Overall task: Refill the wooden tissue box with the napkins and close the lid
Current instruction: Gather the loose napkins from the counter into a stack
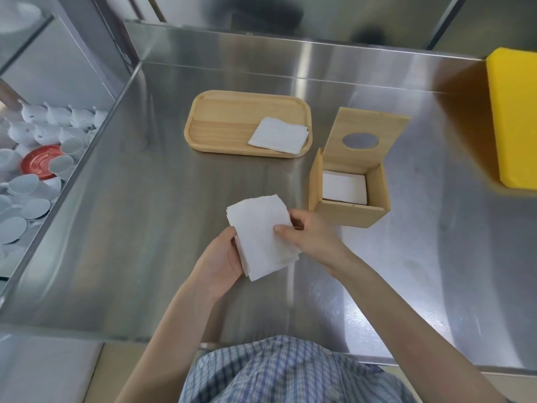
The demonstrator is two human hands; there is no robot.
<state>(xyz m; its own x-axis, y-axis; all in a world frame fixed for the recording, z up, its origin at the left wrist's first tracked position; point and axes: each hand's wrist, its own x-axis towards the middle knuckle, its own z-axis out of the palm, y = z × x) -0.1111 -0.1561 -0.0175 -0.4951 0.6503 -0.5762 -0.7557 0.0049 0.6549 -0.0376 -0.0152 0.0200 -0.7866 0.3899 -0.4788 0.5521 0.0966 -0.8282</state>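
White napkin stack (261, 237) pinched between left hand (220, 263) and right hand (311, 234), mid-counter, beside the open wooden tissue box (348, 210). Risk: the fanned, uneven edges snag on its rim going in.

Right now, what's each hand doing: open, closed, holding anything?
Left hand: closed on the napkin stack, supporting it from below.
Right hand: closed on the same napkin stack, thumb pressing on top.
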